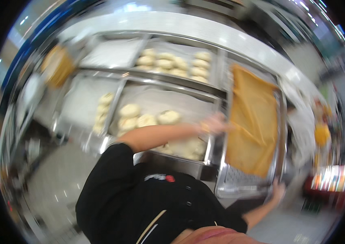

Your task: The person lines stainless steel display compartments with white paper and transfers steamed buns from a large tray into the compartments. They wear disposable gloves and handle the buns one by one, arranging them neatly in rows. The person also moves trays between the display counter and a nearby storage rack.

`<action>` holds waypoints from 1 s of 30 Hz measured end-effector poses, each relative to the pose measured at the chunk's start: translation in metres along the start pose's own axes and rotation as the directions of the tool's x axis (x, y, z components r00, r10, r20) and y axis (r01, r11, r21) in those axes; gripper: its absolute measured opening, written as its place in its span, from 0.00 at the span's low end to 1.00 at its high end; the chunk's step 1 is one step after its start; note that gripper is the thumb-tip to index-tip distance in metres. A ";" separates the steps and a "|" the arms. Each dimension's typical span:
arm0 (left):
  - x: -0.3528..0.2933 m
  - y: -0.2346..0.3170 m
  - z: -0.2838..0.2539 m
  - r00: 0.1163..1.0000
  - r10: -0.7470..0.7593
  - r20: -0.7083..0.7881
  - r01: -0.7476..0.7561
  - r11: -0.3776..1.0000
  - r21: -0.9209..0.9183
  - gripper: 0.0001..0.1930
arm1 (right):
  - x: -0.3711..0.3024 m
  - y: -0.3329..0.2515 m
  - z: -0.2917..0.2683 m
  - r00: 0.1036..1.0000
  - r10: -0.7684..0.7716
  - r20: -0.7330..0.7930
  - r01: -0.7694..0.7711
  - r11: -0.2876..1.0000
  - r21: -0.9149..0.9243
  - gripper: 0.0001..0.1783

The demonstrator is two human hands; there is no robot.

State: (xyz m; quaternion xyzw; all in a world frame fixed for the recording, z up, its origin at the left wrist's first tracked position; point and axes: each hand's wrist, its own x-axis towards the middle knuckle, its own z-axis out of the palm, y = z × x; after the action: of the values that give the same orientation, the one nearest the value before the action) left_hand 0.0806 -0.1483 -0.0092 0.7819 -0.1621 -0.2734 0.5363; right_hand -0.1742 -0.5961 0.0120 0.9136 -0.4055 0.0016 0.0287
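Observation:
A tan-orange cloth (251, 122) lies over a metal tray (237, 188) on the right, its near perforated part bare. My left arm reaches across the buns, and my left hand (214, 124) is at the tray's left edge, beside the cloth. Motion blur smears its fingers. At the tray's near right corner, my right hand (278, 190) closes on the rim. White dough buns (168, 117) sit on pale paper in a deep metal tray (172, 87) left of the cloth; my forearm hides some of them.
Farther back, another tray holds several rows of buns (165, 64). A paper-lined tray (111, 53) lies at the back left, with a row of buns (104, 110) in the one below it. A wooden round container (57, 66) stands far left. White cloth or bags (302, 130) hang at right.

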 end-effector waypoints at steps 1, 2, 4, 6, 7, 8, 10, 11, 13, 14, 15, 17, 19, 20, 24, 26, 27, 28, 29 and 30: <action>0.014 -0.010 0.032 0.998 -0.020 -0.056 0.022 0.999 0.038 0.40 | -0.007 0.005 0.007 0.993 -0.116 -0.006 0.115 0.968 0.225 0.30; -0.016 0.035 0.026 0.997 -0.018 0.072 0.017 1.000 0.013 0.34 | -0.019 0.021 0.021 0.979 -0.201 -0.016 0.190 0.890 0.415 0.26; 0.044 0.010 0.101 0.995 0.081 0.052 -0.095 0.755 0.649 0.25 | 0.031 0.130 0.095 0.991 -0.121 0.051 0.018 0.509 0.861 0.29; 0.059 -0.017 0.093 0.978 0.115 0.174 -0.206 0.399 0.893 0.23 | -0.021 0.019 0.048 0.986 0.083 0.142 -0.163 0.385 0.908 0.23; 0.049 -0.006 0.089 0.989 0.142 0.029 -0.113 0.628 0.770 0.23 | -0.047 -0.006 0.026 0.968 0.185 0.167 -0.216 0.290 0.932 0.20; 0.034 0.007 0.085 0.984 0.134 -0.120 -0.040 0.814 0.580 0.23 | -0.062 -0.021 0.004 0.954 0.243 0.176 -0.227 0.203 0.953 0.19; -0.003 0.030 0.074 0.922 0.029 -0.386 -0.003 0.998 0.067 0.23 | -0.055 -0.014 0.005 0.963 0.180 0.202 -0.235 0.183 0.955 0.20; -0.021 0.037 0.069 0.877 -0.076 -0.475 -0.032 0.976 -0.215 0.23 | -0.044 -0.008 0.007 0.915 -0.326 -0.237 0.242 -0.026 0.970 0.20; -0.046 0.045 0.054 0.850 -0.038 -0.526 -0.066 0.982 -0.178 0.24 | -0.061 -0.042 -0.036 0.918 -0.297 -0.263 0.284 0.029 0.959 0.21; -0.056 0.046 0.046 0.833 -0.014 -0.553 -0.081 0.986 -0.146 0.24 | -0.091 -0.080 -0.082 0.962 0.249 0.113 -0.187 0.297 0.936 0.21; -0.048 0.025 0.041 0.801 0.065 -0.595 -0.146 0.985 -0.089 0.25 | -0.071 -0.072 -0.079 0.977 0.205 0.065 -0.114 0.237 0.965 0.23; -0.096 0.041 0.013 0.799 0.062 -0.597 -0.187 0.971 -0.149 0.29 | -0.035 -0.056 -0.063 0.990 0.070 -0.126 0.103 0.270 0.957 0.24; -0.160 0.049 -0.015 0.800 -0.052 -0.597 -0.136 0.954 -0.266 0.35 | -0.015 -0.070 -0.053 0.950 0.002 -0.312 0.249 0.598 0.762 0.26; -0.181 0.039 -0.023 0.730 -0.071 -0.679 -0.142 0.957 -0.253 0.35 | -0.022 -0.106 -0.075 0.944 -0.035 -0.328 0.226 0.791 0.568 0.28; -0.261 -0.011 -0.052 0.486 -0.208 -0.849 -0.261 0.892 -0.369 0.30 | -0.080 -0.233 -0.107 0.943 -0.289 -0.167 0.307 0.554 0.774 0.42; -0.326 -0.016 -0.074 0.495 -0.248 -0.833 -0.416 0.774 -0.477 0.28 | -0.079 -0.290 -0.086 0.877 -0.399 -0.269 0.406 0.313 0.859 0.33; -0.365 -0.016 -0.081 0.384 -0.307 -0.871 -0.565 0.667 -0.485 0.24 | -0.078 -0.338 -0.073 0.822 -0.469 -0.324 0.443 0.168 0.881 0.28; -0.396 -0.038 -0.088 0.286 -0.346 -0.894 -0.540 0.712 -0.449 0.23 | -0.094 -0.385 -0.064 0.749 -0.544 -0.379 0.452 0.001 0.892 0.23; -0.424 -0.069 -0.096 0.200 -0.373 -0.906 -0.506 0.753 -0.422 0.22 | -0.133 -0.425 -0.069 0.703 -0.641 -0.309 0.395 -0.009 0.919 0.22; -0.459 -0.080 -0.104 0.127 -0.391 -0.911 -0.460 0.791 -0.404 0.21 | -0.177 -0.461 -0.075 0.655 -0.718 -0.234 0.333 -0.003 0.943 0.21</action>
State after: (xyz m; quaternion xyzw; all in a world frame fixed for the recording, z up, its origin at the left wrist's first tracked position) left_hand -0.2265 0.2102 0.0618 0.5338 0.3125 0.2919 0.7295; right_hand 0.0505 -0.1520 0.0587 0.8005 0.0670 0.0842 -0.5896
